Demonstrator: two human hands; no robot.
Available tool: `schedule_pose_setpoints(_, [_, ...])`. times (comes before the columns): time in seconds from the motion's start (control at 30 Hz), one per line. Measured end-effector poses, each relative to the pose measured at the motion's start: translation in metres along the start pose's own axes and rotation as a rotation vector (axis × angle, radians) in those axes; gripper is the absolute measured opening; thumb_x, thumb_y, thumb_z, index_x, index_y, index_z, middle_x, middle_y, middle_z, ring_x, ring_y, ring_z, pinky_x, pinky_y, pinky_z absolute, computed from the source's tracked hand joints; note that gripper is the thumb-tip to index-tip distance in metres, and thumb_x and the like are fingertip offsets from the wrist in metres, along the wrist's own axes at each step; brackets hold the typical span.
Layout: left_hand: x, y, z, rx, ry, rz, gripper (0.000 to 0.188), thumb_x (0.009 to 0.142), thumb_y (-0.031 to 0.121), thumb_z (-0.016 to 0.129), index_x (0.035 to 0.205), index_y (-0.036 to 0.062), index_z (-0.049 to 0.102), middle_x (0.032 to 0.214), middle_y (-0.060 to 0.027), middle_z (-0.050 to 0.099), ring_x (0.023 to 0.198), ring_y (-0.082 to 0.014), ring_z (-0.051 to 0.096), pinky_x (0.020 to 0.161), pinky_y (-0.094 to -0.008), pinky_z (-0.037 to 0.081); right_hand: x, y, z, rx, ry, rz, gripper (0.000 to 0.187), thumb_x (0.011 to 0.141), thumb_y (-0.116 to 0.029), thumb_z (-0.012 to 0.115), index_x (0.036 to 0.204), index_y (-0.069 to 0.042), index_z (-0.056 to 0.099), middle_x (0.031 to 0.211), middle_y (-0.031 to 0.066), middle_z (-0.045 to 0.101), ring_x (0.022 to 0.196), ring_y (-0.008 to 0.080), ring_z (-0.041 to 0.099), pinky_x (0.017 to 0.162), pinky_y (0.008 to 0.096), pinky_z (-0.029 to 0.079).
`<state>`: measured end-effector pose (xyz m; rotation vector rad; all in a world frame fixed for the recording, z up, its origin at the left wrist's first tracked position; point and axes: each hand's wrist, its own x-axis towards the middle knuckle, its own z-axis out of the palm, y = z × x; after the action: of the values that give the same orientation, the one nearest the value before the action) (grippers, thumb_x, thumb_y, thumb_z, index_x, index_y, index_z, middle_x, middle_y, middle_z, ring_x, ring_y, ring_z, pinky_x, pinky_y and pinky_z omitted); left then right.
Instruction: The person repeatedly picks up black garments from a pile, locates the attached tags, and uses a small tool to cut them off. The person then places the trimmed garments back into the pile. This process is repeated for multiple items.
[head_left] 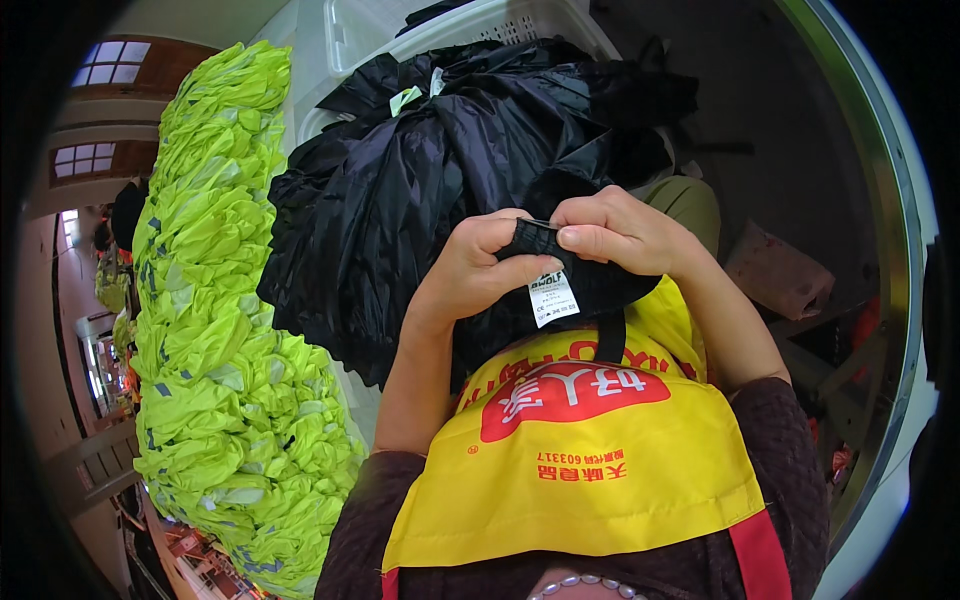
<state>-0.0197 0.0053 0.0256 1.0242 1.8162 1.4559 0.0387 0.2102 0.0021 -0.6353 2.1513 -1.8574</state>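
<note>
Pinching the folded edge of a black, shiny, thin-fabric garment [420,190], the fingers [600,238] of the right hand [625,235] curl down over the cloth from above, while the left hand [480,270] is clenched on the same edge just beside it, thumb and fingers closed around a thick dark seam. The two hands touch at the top of that seam, and a small white sewn-in label [553,298] hangs from the fabric right below them. The garment spreads up and to the left from the grip as a crumpled heap, lying across a white perforated plastic basket [500,25] at the top of the view, with two small pale tags showing near its upper edge. Below the hands, both forearms come up out of dark brown sleeves [790,470], and a yellow apron with a red patch and red trim [580,450] covers the person's front, a black strap running down onto it. To the left, well apart from the hands, a long stack of bright yellow-green fabric pieces [230,330] runs from top to bottom.
</note>
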Motion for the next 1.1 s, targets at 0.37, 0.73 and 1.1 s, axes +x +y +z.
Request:
schedule_pose_setpoints(0.37, [-0.001,-0.003,-0.001,0.088,-0.004,-0.06,0.018,0.074,0.002,0.066,0.09,-0.0026,0.062,0.083,-0.004,0.063,0.073,-0.0072,0.056,0.063,-0.0217,0.044,-0.003,-0.021,0.008,-0.358,0.31,-0.033,0.029,0.085,-0.032,0.056,0.084,-0.003,0.059,0.062,0.0098,0.057,0.053,0.0218,0.056,0.05,0.028,0.042])
schedule_pose_setpoints(0.73, [0.002,0.003,0.008,0.108,0.117,-0.095,0.017,0.074,0.004,0.062,0.09,-0.0022,0.062,0.08,-0.0101,0.062,0.07,-0.0141,0.059,0.062,-0.0258,0.045,-0.01,-0.028,0.019,-0.733,0.345,-0.043,0.03,0.084,-0.035,0.056,0.079,-0.006,0.057,0.059,0.0098,0.057,0.05,0.0255,0.056,0.046,0.0324,0.043])
schedule_pose_setpoints(1.1, [0.0,-0.002,0.011,0.183,0.145,-0.049,0.011,0.076,0.001,0.063,0.087,-0.0015,0.062,0.081,-0.0034,0.061,0.072,-0.0074,0.055,0.063,-0.0225,0.044,-0.01,-0.024,0.015,-0.706,0.287,-0.018,0.029,0.085,-0.034,0.055,0.081,-0.005,0.058,0.058,0.0096,0.056,0.049,0.0251,0.055,0.046,0.0323,0.042])
